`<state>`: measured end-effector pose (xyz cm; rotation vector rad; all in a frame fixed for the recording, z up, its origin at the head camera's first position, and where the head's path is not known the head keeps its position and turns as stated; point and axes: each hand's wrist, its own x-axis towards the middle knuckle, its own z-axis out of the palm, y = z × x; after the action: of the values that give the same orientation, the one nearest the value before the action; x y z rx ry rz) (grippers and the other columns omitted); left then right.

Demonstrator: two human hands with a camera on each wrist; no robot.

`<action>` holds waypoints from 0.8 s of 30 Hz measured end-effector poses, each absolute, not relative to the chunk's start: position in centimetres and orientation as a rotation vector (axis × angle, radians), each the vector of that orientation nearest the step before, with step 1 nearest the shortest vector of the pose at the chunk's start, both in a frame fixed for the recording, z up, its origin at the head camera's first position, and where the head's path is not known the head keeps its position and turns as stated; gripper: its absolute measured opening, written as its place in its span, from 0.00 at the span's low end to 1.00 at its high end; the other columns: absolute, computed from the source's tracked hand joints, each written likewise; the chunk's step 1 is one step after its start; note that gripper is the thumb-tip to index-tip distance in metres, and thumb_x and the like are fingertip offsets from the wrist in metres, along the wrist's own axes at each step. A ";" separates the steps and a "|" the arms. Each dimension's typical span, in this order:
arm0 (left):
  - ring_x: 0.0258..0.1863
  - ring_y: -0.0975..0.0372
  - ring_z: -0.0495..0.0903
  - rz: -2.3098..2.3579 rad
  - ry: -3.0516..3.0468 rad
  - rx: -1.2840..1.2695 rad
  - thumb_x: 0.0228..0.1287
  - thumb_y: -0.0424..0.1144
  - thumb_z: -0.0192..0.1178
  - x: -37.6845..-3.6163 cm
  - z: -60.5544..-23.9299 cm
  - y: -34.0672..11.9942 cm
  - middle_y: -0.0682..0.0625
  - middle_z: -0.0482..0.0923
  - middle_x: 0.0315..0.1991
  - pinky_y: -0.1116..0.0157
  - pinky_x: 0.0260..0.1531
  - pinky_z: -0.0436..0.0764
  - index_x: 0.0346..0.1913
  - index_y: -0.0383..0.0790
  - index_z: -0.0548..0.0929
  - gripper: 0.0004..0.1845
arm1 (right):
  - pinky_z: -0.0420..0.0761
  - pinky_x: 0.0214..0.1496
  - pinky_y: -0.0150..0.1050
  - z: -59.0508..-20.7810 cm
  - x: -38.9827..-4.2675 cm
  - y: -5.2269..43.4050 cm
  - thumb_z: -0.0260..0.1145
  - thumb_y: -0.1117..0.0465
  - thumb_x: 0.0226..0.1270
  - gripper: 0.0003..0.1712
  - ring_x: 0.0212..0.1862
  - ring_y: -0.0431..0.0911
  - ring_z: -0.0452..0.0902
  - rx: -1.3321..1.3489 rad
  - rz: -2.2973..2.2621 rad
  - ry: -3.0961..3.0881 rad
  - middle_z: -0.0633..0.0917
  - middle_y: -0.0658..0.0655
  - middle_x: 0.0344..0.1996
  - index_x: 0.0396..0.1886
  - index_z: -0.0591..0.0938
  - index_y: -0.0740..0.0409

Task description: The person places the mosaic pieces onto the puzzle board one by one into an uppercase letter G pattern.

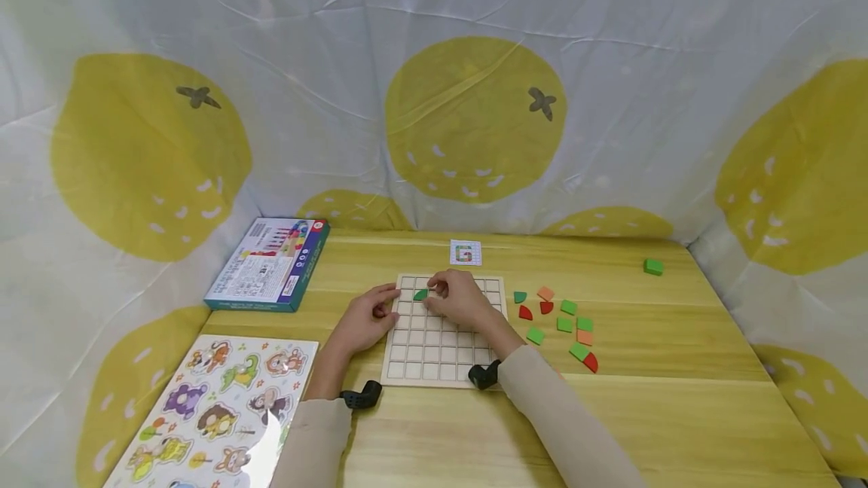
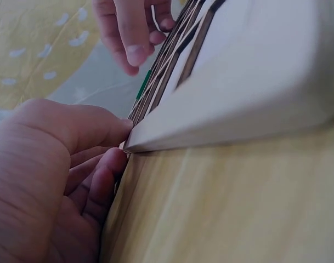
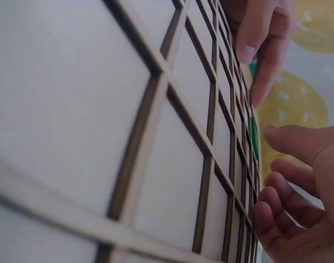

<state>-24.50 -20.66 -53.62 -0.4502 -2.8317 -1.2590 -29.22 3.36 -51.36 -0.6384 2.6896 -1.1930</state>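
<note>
Both wrist views were pressed so close to the grid board point(image 1: 441, 330) that its pale wooden frame filled them as a blur, and the green piece point(image 1: 420, 294) showed there only as a thin dark-green sliver between the slats point(image 3: 255, 137); whether it sat fully down in its cell could not be told. In the head view the right hand point(image 1: 461, 300) covered several of the upper cells, arched over them with its fingers point(image 3: 249, 38) curled down, the tips pinching the leaf-shaped green piece in the board's second row, left of centre. The left hand point(image 1: 369, 318) lay at the board's left edge, its fingers point(image 2: 109, 175) loosely curled with the thumb against the rim (steadying contact, no grip around anything). Loose green, orange and red pieces point(image 1: 566, 322), squares and quarter-rounds, lay scattered on the wood-grain tabletop point(image 1: 678, 398) to the right of the board, and a small pattern card point(image 1: 465, 252) lay just beyond it.
</note>
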 end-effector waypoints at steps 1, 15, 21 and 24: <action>0.37 0.64 0.77 -1.262 -2.832 -0.441 0.68 0.34 0.65 -24.5 -53.6 -20.6 0.42 0.73 0.72 0.68 0.40 0.78 0.67 0.35 0.80 0.25 | 0.79 0.45 0.38 -51.2 -29.2 3.6 0.74 0.54 0.67 0.19 0.40 0.44 0.76 -0.634 -1.209 2.681 0.83 0.51 0.39 0.54 0.87 0.57; 0.30 0.64 0.73 -1.258 -2.784 -0.358 0.69 0.35 0.64 -24.4 -53.6 -20.1 0.45 0.79 0.65 0.69 0.34 0.71 0.68 0.37 0.80 0.25 | 0.80 0.48 0.41 -48.7 -27.3 9.4 0.74 0.52 0.66 0.22 0.43 0.45 0.77 -0.578 -1.248 2.736 0.85 0.51 0.40 0.55 0.87 0.60; 0.30 0.64 0.72 -1.240 -2.798 -0.388 0.68 0.35 0.65 -24.2 -53.7 -20.2 0.44 0.77 0.68 0.68 0.34 0.70 0.69 0.36 0.79 0.26 | 0.79 0.46 0.42 -48.0 -25.7 13.2 0.74 0.53 0.67 0.21 0.43 0.47 0.78 -0.575 -1.234 2.791 0.85 0.52 0.40 0.54 0.87 0.59; 0.29 0.65 0.72 -1.246 -2.797 -0.396 0.68 0.35 0.65 -24.2 -53.7 -20.3 0.43 0.75 0.71 0.69 0.34 0.70 0.69 0.35 0.79 0.27 | 0.79 0.43 0.40 -48.0 -25.2 15.2 0.74 0.53 0.67 0.20 0.42 0.49 0.79 -0.577 -1.231 2.832 0.86 0.53 0.39 0.53 0.88 0.59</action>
<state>-24.21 -20.29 -53.71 -0.3963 -2.7968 -1.2457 -25.18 15.15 -47.98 -0.5767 2.8320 -1.2311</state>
